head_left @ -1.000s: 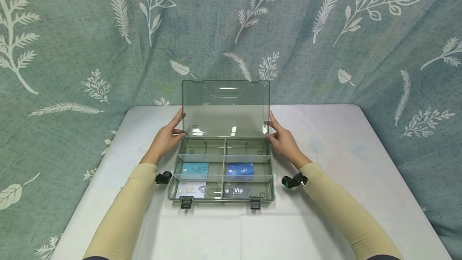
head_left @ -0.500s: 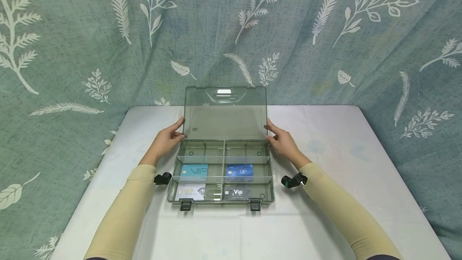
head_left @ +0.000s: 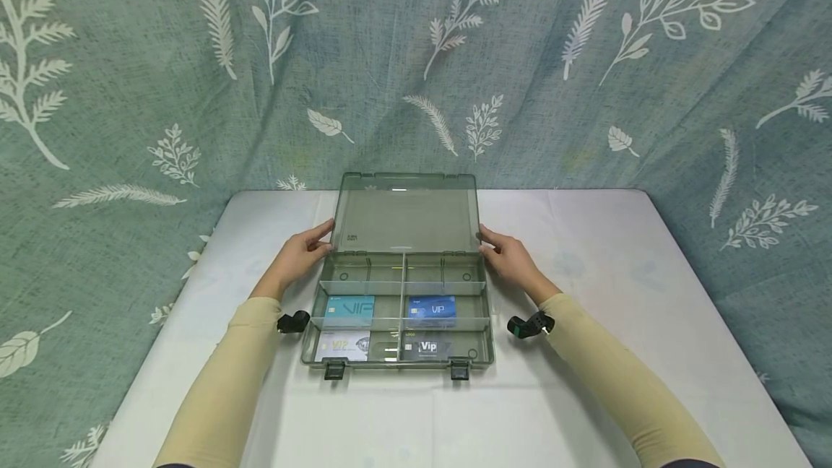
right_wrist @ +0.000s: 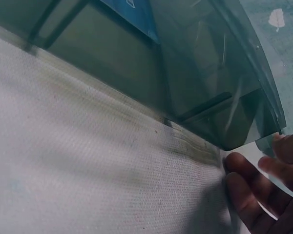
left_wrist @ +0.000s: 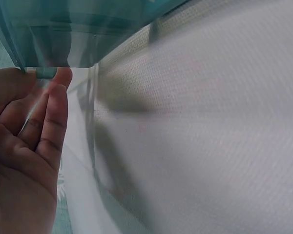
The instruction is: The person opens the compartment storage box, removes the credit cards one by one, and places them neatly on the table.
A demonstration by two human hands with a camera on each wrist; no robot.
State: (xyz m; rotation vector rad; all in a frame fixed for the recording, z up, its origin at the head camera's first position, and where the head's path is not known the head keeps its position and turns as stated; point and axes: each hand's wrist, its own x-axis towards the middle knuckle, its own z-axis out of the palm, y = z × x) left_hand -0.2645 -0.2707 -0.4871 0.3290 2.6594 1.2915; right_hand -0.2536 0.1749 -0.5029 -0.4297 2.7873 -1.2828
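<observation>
Head view: one shallow rectangular box of translucent grey-green plastic (head_left: 425, 266), divided into six, near the middle of a white cloth-covered table (head_left: 432, 421); one matching translucent lid (head_left: 409, 215), raised at the box's rear edge and leaning back; one teal card (head_left: 349, 306), middle left compartment; one blue card (head_left: 432, 306), middle right; one white-and-silver card (head_left: 343, 347), front left; one dark grey card (head_left: 424, 352), front right; two dark latches (head_left: 334, 370), front wall; left hand (head_left: 297, 254), thumb and forefinger pinching the lid's lower left edge; right hand (head_left: 510, 255), fingertips at the lid's lower right edge, whether pinching it cannot be told; pale yellow sleeves (head_left: 214, 374) on both arms; blue-green fabric (head_left: 390, 56), white leaf print, behind.
</observation>
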